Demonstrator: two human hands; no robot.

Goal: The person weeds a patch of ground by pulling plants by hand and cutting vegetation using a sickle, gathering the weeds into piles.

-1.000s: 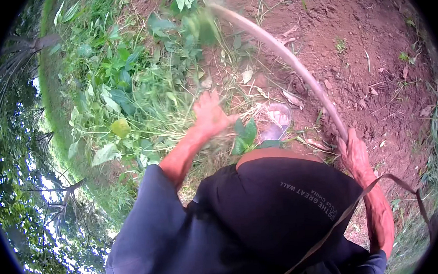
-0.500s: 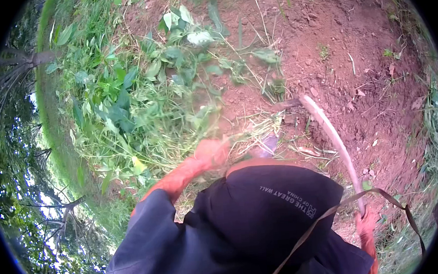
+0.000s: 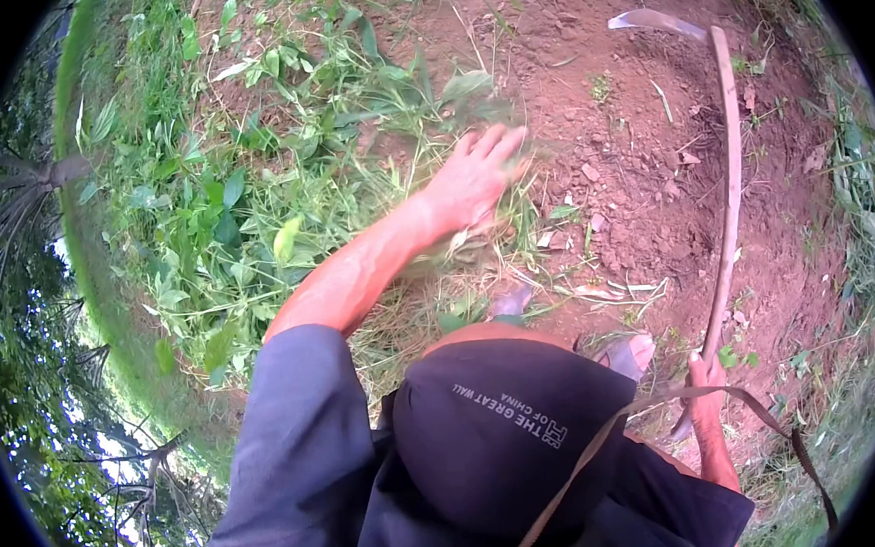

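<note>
Hooked-blade tool (image 3: pixel 730 165) along right of frame, blade at upper right. Right hand (image 3: pixel 705 382), lower right, fingers wrapped round its handle. Left hand (image 3: pixel 470 186), near centre, fingers outstretched, slightly parted, at weeds (image 3: pixel 223 201); any stems caught, cannot tell. Reddish soil (image 3: pixel 653 185) between.

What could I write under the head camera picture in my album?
Left hand by green plants, right hand gripping a long-handled bladed tool over red soil.

Gripped a wooden-handled hoe (image 3: pixel 731 145) in the right hand (image 3: pixel 704 371), near right, with its blade (image 3: pixel 661 21) at far right over red soil (image 3: pixel 640 146); held the left hand (image 3: pixel 470 183) outstretched, partly blurred, at the edge of green weeds (image 3: pixel 198 213), left.
</note>
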